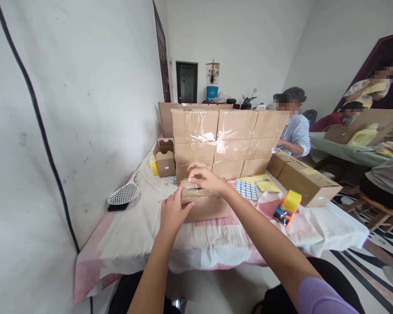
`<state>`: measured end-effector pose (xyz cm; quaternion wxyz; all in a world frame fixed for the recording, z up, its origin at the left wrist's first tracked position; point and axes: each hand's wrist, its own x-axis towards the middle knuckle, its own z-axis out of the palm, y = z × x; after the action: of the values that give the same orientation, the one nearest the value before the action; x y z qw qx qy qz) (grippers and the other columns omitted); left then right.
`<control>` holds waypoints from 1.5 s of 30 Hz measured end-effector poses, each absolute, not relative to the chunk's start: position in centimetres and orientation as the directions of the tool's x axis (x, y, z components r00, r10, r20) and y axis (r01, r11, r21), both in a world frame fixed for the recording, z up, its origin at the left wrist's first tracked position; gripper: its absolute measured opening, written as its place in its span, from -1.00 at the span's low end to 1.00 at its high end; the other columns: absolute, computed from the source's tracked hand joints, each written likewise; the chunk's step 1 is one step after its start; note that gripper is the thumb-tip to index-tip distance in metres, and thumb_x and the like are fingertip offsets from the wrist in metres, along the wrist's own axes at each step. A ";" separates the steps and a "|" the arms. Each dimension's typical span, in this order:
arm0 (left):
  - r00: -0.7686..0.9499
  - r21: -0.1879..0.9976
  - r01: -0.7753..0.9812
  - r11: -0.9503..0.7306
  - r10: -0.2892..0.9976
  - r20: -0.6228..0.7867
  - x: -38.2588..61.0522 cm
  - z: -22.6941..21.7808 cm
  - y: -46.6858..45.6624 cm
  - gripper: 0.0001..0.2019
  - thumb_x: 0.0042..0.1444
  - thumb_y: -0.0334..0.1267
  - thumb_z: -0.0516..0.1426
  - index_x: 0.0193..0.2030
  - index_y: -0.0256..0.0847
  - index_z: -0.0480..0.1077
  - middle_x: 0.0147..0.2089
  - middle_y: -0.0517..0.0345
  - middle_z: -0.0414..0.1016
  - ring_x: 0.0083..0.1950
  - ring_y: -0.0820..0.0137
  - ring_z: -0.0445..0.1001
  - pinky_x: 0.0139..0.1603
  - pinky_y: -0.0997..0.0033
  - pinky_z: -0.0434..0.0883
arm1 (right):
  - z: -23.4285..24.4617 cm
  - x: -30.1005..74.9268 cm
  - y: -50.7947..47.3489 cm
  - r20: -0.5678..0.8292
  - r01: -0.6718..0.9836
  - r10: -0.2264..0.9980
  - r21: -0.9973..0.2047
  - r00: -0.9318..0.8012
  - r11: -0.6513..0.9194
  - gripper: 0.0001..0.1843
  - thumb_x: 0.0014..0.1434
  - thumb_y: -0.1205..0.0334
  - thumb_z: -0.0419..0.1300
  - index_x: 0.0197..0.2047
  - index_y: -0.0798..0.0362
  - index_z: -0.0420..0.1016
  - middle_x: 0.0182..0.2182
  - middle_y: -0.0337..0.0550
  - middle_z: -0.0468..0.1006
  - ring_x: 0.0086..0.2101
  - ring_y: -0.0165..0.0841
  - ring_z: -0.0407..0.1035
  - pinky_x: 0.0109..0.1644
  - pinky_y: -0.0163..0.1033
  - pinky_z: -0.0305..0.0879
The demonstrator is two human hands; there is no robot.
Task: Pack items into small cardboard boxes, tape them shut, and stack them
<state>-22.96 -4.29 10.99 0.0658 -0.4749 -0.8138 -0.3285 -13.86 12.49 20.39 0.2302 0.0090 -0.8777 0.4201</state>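
A closed cardboard box (206, 208) lies on the cloth-covered table in front of me, with clear packing tape (191, 186) along its top. My left hand (176, 208) grips the box's left end, fingers over the top and thumb against the front side. Above that same end, my right hand (205, 178) is closed, its thumb and bent fingers pinched together at the tape. The fingertips partly hide the bit of tape they hold. Right behind the box rises a stack of taped cardboard boxes (194, 126).
An orange tape dispenser (287, 208) sits to the right, near longer cardboard boxes (309, 181). Label sheets (246, 189) lie by the stack. On the left are a white perforated scoop (124, 193) and an open carton (165, 163). A person (296, 131) sits beyond the table.
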 end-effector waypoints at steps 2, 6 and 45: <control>-0.550 0.488 0.806 0.335 0.728 0.409 -23.0 11.0 -4.3 -0.32 0.23 -0.09 0.21 0.42 -0.16 0.10 0.24 -0.10 0.50 0.21 0.07 0.49 0.17 0.06 0.31 | 21.7 -13.9 12.0 0.426 -0.232 0.135 -0.702 -0.895 0.673 -0.70 0.26 -0.01 0.29 -0.34 0.05 0.54 0.07 -0.06 0.37 0.12 -0.20 0.31 0.19 -0.06 0.24; -0.563 0.535 0.786 0.309 0.714 0.416 -23.0 11.0 -4.4 -0.10 0.18 -0.12 0.26 0.52 -0.10 -0.16 0.31 -0.11 0.45 0.23 0.12 0.48 0.19 0.12 0.30 | 21.7 -15.5 11.7 0.343 -0.121 0.191 -0.710 -0.920 0.693 -0.71 0.29 0.07 0.25 -0.37 0.08 0.52 0.04 -0.08 0.42 0.00 -0.29 0.40 0.14 -0.13 0.26; 0.349 -0.251 0.931 -0.264 0.449 0.822 -25.6 8.1 -3.4 -0.70 0.37 -0.19 0.02 -0.01 0.03 0.59 0.08 0.20 0.64 -0.19 0.28 0.64 -0.23 0.30 0.49 | 10.9 5.9 11.5 0.383 0.196 0.474 -0.577 -0.792 0.793 0.44 -0.38 -0.05 0.58 0.49 -0.14 -0.08 0.34 0.14 -0.01 0.38 0.10 -0.06 0.43 0.14 0.06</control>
<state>-25.55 -3.43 8.10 0.3789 -0.7286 -0.4737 -0.3180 5.87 11.55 10.89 0.2642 -0.1843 -0.9092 0.2637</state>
